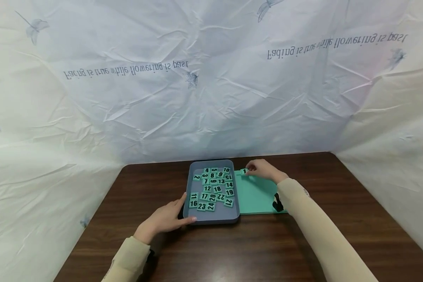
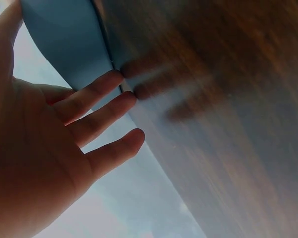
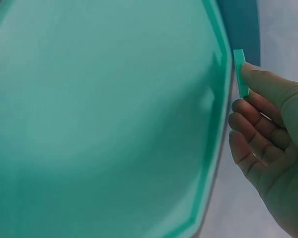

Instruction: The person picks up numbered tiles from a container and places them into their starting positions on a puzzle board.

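Between thumb and fingers my right hand point(image 1: 264, 170) pinches a small green tile numbered 1 point(image 1: 244, 171), over the far left part of the green board point(image 1: 255, 196). In the right wrist view the tile point(image 3: 241, 74) appears edge-on, close beside the board's raised rim point(image 3: 221, 109). My left hand point(image 1: 167, 215) rests against the near left corner of a grey-blue tray point(image 1: 211, 217), its thumb at the front rim and its other fingers along the left side. The left wrist view shows those fingers point(image 2: 102, 121) fairly straight and spread, touching the tray wall point(image 2: 69, 39).
Inside the tray lie many loose green number tiles point(image 1: 213, 188), turned various ways. Tray and board sit side by side on a dark wooden table point(image 1: 218, 254). A pale printed sheet point(image 1: 211, 109) hangs behind and at both sides.
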Demonstrator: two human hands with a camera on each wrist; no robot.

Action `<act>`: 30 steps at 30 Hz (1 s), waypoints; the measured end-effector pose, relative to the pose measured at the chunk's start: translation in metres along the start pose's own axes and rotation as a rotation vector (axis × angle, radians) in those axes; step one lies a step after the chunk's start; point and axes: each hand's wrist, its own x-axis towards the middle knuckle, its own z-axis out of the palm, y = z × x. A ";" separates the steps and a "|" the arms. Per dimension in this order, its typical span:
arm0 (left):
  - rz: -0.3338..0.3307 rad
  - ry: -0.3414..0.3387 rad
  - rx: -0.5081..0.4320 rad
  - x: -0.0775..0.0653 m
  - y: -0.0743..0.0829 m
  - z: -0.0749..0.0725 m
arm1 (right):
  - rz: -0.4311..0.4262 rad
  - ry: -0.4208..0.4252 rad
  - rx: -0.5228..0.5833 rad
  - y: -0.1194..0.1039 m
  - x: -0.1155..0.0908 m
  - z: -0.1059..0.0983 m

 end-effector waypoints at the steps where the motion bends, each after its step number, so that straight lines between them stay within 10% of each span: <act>1: -0.001 0.003 -0.002 0.000 0.000 -0.001 | 0.002 -0.004 0.003 0.001 0.001 0.003; 20: 0.006 0.004 -0.038 -0.002 0.002 -0.004 | 0.030 0.003 -0.045 -0.009 0.007 0.033; 30: -0.011 0.002 -0.022 -0.003 0.002 -0.004 | 0.055 -0.003 -0.027 -0.018 0.014 0.012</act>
